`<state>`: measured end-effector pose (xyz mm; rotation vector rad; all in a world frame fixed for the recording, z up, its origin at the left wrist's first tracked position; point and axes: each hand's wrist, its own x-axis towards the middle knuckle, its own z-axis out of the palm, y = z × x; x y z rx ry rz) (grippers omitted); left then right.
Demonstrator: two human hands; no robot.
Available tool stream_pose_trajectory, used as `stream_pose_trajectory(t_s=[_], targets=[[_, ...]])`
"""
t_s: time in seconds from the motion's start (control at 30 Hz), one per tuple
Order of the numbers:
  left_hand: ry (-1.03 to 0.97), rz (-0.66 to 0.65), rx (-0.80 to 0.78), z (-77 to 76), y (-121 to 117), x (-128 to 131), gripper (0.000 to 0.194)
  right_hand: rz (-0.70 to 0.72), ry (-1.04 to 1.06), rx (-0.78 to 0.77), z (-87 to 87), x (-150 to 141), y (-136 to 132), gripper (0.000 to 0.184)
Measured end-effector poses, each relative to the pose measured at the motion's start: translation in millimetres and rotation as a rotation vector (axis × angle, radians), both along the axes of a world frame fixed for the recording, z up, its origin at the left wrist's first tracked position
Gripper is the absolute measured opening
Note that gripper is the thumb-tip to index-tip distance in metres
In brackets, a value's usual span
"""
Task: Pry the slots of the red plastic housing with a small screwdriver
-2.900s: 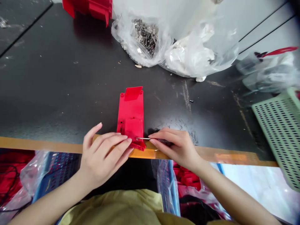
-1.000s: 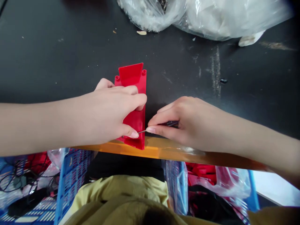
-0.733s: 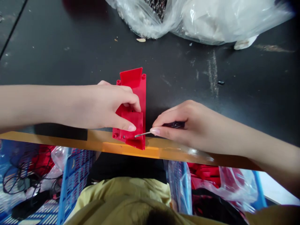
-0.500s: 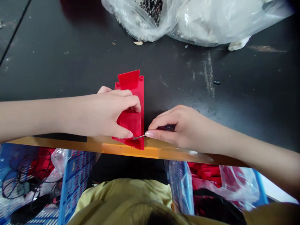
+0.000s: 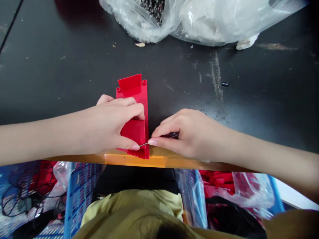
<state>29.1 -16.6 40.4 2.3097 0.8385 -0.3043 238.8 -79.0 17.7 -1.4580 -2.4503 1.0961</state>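
Note:
A red moulded plastic part [image 5: 132,129] lies flat on the dark table top [image 5: 62,66], with a raised flap at its far end and a raised block near me. My left hand [image 5: 112,124] grips the part, fingers over its middle and thumb along the block. My right hand [image 5: 184,134] pinches a small screwdriver [image 5: 144,144] with a dark handle. Its thin metal shaft points left, and the tip lies over the block's near corner, beside my left thumb. My fingers hide the part's middle.
Clear plastic bags [image 5: 199,23] of white and dark metal pieces lie at the table's far side. A small black piece [image 5: 225,84] sits to the right. An orange edge strip [image 5: 159,161] runs along the near edge, with blue crates [image 5: 79,196] below it.
My left hand has moved from the table edge onto the red part and grips it. My right hand stays near the part's near end, and the view has shifted slightly left.

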Motion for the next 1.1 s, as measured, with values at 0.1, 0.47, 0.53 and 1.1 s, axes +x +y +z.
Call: stream_pose_trajectory(t_s=[0.1,0.47,0.53,1.1], targets=[[0.021,0.016,0.036,-5.7,-0.7,2.2,0.034,0.01,-0.032,0.003,2.3,-1.7,1.9,0.019],[0.096,0.049,0.013,-3.5,-0.3,8.0,0.027,-0.027,-0.083,-0.009,4.0,-4.2,4.5,0.02],[0.124,0.05,0.02,-1.9,-1.8,8.8,0.027,-0.035,-0.1,0.001,4.3,-5.3,2.9,0.021],[-0.405,0.313,0.349,-12.7,-48.7,-42.3,0.029,-0.474,-0.195,0.751,-36.1,31.4,-42.2,0.037]])
